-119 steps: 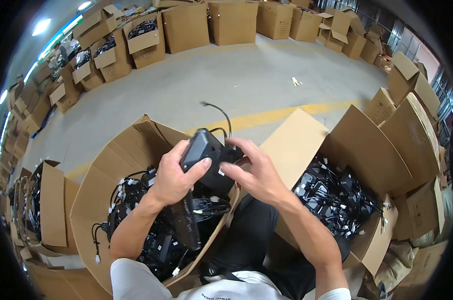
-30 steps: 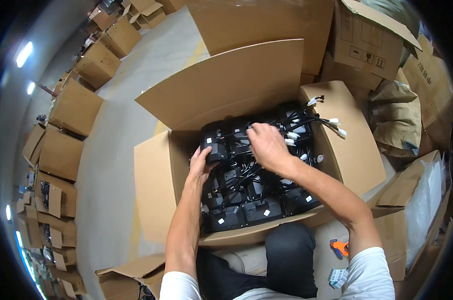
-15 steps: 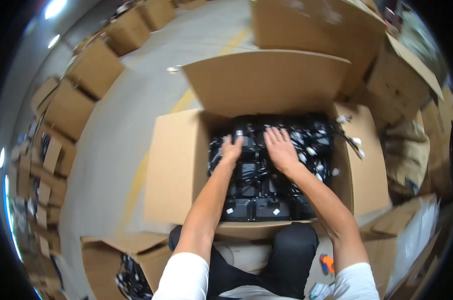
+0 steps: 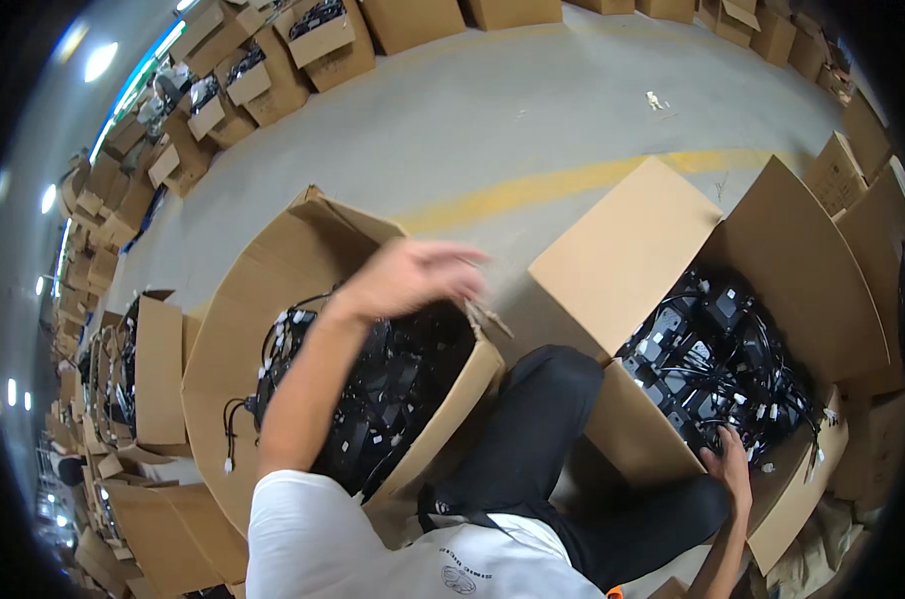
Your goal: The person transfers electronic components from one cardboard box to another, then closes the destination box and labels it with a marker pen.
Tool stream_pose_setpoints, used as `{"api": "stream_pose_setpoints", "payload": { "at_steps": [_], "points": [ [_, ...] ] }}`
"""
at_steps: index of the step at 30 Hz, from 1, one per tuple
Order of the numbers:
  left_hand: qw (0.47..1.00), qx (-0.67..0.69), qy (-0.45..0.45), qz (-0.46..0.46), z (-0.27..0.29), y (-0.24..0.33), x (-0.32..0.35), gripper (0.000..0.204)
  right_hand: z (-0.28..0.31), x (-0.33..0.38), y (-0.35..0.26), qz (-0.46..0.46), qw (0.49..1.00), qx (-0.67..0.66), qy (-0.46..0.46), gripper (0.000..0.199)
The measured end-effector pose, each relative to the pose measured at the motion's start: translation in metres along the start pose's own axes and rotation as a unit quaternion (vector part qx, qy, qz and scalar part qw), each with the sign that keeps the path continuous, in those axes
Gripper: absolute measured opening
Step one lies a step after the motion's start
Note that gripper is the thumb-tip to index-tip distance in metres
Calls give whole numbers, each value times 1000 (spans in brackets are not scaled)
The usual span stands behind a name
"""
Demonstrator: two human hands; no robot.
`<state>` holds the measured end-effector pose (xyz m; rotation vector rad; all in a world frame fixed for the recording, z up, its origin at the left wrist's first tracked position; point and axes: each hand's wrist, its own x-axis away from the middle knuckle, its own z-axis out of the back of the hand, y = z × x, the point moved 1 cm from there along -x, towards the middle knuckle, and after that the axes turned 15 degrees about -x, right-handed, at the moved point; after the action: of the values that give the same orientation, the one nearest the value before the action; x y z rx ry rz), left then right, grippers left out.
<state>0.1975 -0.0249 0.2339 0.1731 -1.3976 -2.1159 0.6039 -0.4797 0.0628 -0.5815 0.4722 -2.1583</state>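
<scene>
Left hand: left hand (image 4: 407, 275) raised above the left cardboard box (image 4: 273, 290), palm down, fingers spread and loosely extended, holding nothing (fingertips motion-blurred).
Right hand: right hand (image 4: 732, 467) resting on the near rim of the right cardboard box (image 4: 672, 230), fingers bent over the edge and touching the black units inside; whether it grips one cannot be told.
Left box contents: black corded devices (image 4: 372, 399) piled loosely, thin black cables (image 4: 235, 419) trailing over the side, some ending in small white connectors.
Right box contents: black devices with wiring (image 4: 717, 354), packed more tightly, with white connectors scattered along the near edge (individual units hard to separate).
Box flaps: all flaps of both boxes open; the wide flap of the right box stands between the two cartons.
Person: seated on the floor between the boxes, white shirt (image 4: 372, 544), black trousers (image 4: 562, 439), one knee raised against the right box.
Floor: grey concrete floor (image 4: 492, 110) crossed by a yellow painted line (image 4: 552, 185) just behind both boxes.
Surroundings: rows of further open cartons (image 4: 302, 40) along the far edge and left side, several showing similar dark contents.
</scene>
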Motion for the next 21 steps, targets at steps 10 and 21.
{"api": "stream_pose_setpoints", "payload": {
  "at_steps": [10, 21],
  "points": [
    [893, -99, 296, 324, 52, -333, 92, 72, -6, 14, 3, -137, 959, -234, 82, 43],
    [861, -435, 75, 252, 56, -338, 37, 100, -2, 26, 4, -149, 961, -206, 106, 38]
  ]
}}
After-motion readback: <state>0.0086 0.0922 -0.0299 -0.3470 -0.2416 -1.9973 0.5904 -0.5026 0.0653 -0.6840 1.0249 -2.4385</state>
